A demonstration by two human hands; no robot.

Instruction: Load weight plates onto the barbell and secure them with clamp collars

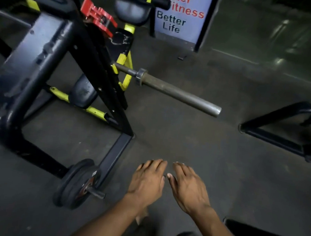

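Bare steel barbell sleeve mid-frame, unloaded | weight plates lower left on storage peg | red clamp collars upper left | left hand, right hand empty, fingers loosely spread, likely poised to fetch plates

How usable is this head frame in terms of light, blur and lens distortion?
Head view: dim overall, with glare streaks on the floor at upper right. The red clamp collars and black rack frame are motion-smeared; the bare barbell sleeve, both hands and the weight plates read clearly. Wide-angle bending shows towards the edges.
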